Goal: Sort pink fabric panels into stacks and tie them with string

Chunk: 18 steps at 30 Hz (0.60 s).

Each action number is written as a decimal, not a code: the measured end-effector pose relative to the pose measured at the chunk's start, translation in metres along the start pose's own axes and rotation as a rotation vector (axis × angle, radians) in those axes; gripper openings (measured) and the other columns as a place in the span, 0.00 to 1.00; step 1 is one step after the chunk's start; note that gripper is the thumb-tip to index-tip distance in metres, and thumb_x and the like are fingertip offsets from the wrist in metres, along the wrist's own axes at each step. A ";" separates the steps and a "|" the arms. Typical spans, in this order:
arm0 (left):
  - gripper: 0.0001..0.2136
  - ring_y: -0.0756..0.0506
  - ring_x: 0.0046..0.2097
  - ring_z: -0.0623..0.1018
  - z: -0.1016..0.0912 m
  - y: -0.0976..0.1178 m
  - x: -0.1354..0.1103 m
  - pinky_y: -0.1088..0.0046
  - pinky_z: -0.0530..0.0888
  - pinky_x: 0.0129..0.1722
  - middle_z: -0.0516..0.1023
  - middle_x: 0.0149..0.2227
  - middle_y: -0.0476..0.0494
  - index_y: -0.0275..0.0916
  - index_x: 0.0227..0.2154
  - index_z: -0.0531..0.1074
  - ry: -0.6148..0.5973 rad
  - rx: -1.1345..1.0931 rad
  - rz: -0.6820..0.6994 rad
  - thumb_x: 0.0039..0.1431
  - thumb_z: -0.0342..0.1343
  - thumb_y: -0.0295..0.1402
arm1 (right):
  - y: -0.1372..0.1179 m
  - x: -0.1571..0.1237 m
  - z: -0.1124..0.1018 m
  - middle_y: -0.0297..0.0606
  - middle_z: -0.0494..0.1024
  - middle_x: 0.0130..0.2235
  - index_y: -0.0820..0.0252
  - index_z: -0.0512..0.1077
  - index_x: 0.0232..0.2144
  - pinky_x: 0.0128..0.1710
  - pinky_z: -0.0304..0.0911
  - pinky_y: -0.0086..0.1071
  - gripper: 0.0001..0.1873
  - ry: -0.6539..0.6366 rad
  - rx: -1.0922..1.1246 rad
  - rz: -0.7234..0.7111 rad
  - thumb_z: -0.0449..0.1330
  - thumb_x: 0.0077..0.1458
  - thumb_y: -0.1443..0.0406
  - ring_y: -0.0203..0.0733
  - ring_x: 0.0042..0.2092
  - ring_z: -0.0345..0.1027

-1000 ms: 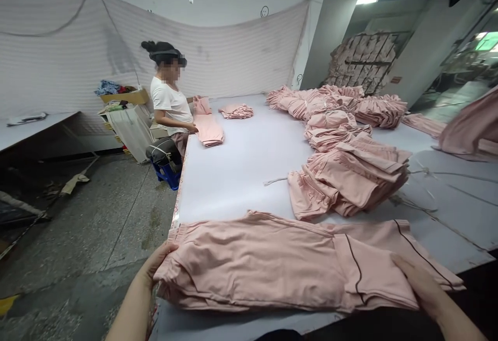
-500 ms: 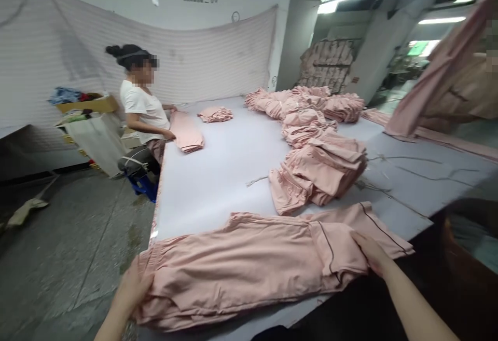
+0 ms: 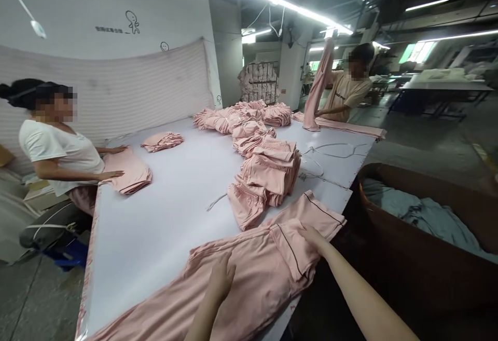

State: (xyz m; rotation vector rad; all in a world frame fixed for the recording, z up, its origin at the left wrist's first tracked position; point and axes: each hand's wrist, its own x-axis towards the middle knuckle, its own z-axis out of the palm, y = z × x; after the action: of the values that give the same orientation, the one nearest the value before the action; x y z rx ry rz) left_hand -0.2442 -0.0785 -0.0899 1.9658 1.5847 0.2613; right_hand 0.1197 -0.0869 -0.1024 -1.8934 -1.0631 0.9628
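A pink garment with dark piping (image 3: 249, 273) lies spread along the near edge of the white table (image 3: 167, 211). My left hand (image 3: 222, 280) rests flat on its middle, fingers stretched out on the cloth. My right hand (image 3: 313, 237) lies on the garment's right end near the piped seam, fingers pressed on the fabric close to the table's corner. A stack of folded pink garments (image 3: 268, 175) sits just beyond.
A seated person in a white top (image 3: 58, 159) presses a folded pink pile (image 3: 128, 172) at the far left. Another person (image 3: 346, 89) lifts a pink garment at the far right end. More pink heaps (image 3: 237, 118) lie at the back. A brown bin holding grey cloth (image 3: 424, 216) stands right.
The view has swung to the right. My left hand has moved from the garment's left end to its middle. My right hand stays at the right end.
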 end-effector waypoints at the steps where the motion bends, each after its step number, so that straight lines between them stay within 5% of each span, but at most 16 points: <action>1: 0.26 0.35 0.66 0.56 0.004 0.002 0.010 0.48 0.58 0.61 0.60 0.64 0.33 0.35 0.58 0.61 -0.003 0.046 -0.039 0.56 0.44 0.37 | -0.007 0.004 -0.002 0.42 0.79 0.42 0.62 0.73 0.47 0.48 0.65 0.35 0.22 -0.006 0.032 -0.029 0.53 0.51 0.61 0.44 0.45 0.72; 4: 0.30 0.30 0.68 0.43 0.019 0.000 0.028 0.30 0.49 0.57 0.43 0.69 0.37 0.41 0.63 0.51 -0.018 0.269 -0.214 0.57 0.42 0.43 | -0.019 0.021 -0.013 0.40 0.79 0.43 0.60 0.71 0.50 0.50 0.64 0.35 0.25 -0.010 0.118 -0.096 0.54 0.53 0.56 0.44 0.46 0.71; 8: 0.32 0.34 0.69 0.40 0.041 -0.007 0.033 0.28 0.43 0.56 0.31 0.69 0.46 0.51 0.64 0.38 0.012 0.521 -0.326 0.57 0.36 0.50 | 0.002 0.040 -0.022 0.40 0.77 0.48 0.57 0.72 0.49 0.55 0.60 0.37 0.24 -0.022 0.111 -0.086 0.55 0.52 0.56 0.46 0.52 0.67; 13: 0.34 0.35 0.69 0.41 0.052 -0.008 0.035 0.31 0.42 0.58 0.30 0.69 0.43 0.47 0.64 0.36 0.081 0.631 -0.352 0.57 0.34 0.53 | 0.047 0.046 -0.020 0.42 0.71 0.55 0.60 0.71 0.51 0.59 0.54 0.38 0.24 -0.013 0.044 0.042 0.48 0.55 0.60 0.44 0.58 0.61; 18: 0.30 0.35 0.69 0.41 0.055 -0.001 0.029 0.36 0.49 0.59 0.36 0.69 0.41 0.43 0.64 0.44 0.163 0.711 -0.339 0.61 0.34 0.49 | 0.057 0.051 -0.021 0.47 0.67 0.58 0.65 0.65 0.56 0.60 0.52 0.37 0.28 -0.077 -0.009 0.054 0.51 0.52 0.65 0.45 0.59 0.60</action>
State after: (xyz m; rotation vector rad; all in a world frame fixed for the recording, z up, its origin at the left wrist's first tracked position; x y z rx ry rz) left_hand -0.2095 -0.0689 -0.1405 2.1458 2.3076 -0.3364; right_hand 0.1760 -0.0673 -0.1550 -1.9139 -1.0674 1.0707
